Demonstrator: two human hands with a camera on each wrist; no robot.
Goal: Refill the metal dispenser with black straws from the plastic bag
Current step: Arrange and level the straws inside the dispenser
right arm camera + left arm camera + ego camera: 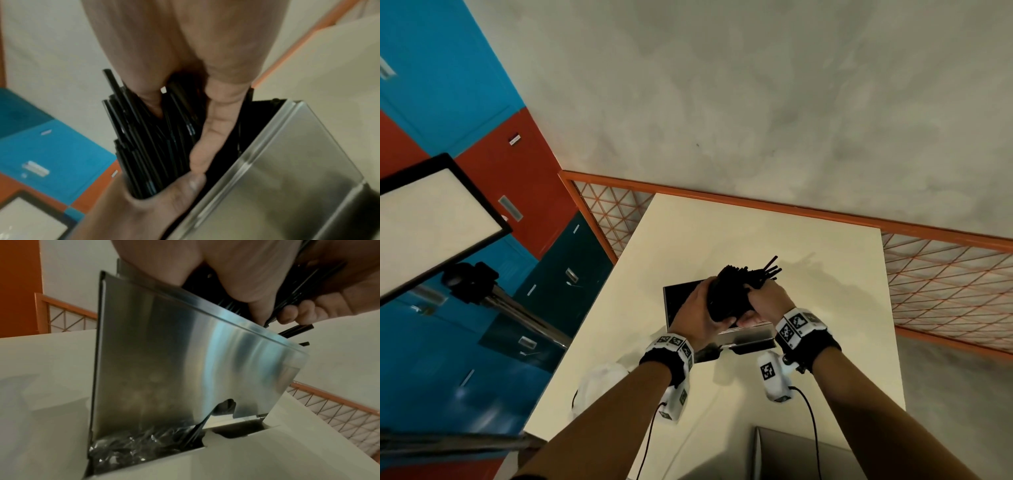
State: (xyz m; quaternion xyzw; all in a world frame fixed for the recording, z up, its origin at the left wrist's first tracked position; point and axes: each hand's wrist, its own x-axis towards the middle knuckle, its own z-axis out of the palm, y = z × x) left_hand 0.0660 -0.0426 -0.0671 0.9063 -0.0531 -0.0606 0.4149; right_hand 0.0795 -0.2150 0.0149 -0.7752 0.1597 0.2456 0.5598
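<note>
The metal dispenser (pixel 677 304) stands on the cream table (pixel 825 274) with its top open. Both hands hold a thick bundle of black straws (pixel 736 287) just above that opening, with the straw ends fanning out toward the far right. My left hand (pixel 703 310) wraps the bundle from the left and my right hand (pixel 762 299) grips it from the right. In the right wrist view the straws (pixel 148 146) hang over the dark opening beside the steel wall (pixel 287 162). The left wrist view shows the shiny front face (pixel 185 361) and one straw (pixel 200 426) in its bottom slot.
A crumpled whitish plastic bag (pixel 599 380) lies on the table by my left forearm. An orange mesh fence (pixel 945 284) runs behind and to the right of the table. A framed panel on a stand (pixel 431 219) is at the left, a grey box (pixel 791 455) near the front edge.
</note>
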